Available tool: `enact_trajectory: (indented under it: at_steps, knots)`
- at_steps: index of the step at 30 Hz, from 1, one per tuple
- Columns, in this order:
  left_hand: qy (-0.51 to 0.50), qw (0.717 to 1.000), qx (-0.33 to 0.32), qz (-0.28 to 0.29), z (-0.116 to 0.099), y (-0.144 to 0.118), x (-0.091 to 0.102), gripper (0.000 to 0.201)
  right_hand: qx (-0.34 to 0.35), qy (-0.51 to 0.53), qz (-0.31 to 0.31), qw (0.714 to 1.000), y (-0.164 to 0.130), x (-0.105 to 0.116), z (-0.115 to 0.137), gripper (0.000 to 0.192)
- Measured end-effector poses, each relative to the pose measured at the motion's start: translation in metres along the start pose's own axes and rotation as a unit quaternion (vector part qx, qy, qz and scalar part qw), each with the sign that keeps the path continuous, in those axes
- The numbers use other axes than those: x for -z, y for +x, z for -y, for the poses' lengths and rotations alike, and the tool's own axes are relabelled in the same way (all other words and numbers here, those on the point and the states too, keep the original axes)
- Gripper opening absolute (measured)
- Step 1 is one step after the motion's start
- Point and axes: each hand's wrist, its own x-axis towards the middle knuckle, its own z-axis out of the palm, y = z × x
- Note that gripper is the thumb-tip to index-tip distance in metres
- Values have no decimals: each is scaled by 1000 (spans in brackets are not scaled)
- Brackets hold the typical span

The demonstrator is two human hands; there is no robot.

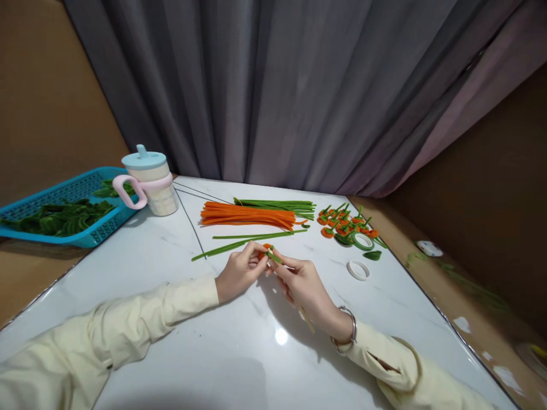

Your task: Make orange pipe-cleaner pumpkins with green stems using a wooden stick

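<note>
My left hand (241, 272) is closed, pinching a small orange-and-green pipe-cleaner piece (266, 248) between thumb and fingertips. My right hand (305, 287) meets it there, its thumb and fingers closed on the piece's short green end (274, 258). A thin pale strip (306, 320) sticks out below the right palm; its other end is hidden. Just beyond the hands lie loose green pipe cleaners (231, 247). Behind them is a bundle of orange pipe cleaners (245, 215), with a green bundle (277, 204) at its back.
Several orange pieces with green stems (342, 219) are piled at right, beside a green tape roll (363, 242), a white ring (358, 270) and a green leaf shape (372, 255). At left, a lidded cup (160, 196) stands against a blue basket (92, 234) of green leaves. A grey curtain (277, 97) hangs behind.
</note>
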Motion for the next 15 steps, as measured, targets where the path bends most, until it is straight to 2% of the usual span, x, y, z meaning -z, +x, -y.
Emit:
enact_trajectory:
  at_steps: [4, 11, 15]
  knots:
    - [-12, 1000, 12, -4, -1, 1, 0, 10, 16, -26, 9, 999, 0, 0, -1, 31]
    - [-33, 998, 53, -11, -1, 1, 0, 12, 91, -123, -6, 988, 3, 3, -7, 30]
    - [-39, 998, 50, -12, -1, 1, 0, 11, 77, -86, 3, 993, 6, 7, -7, 30]
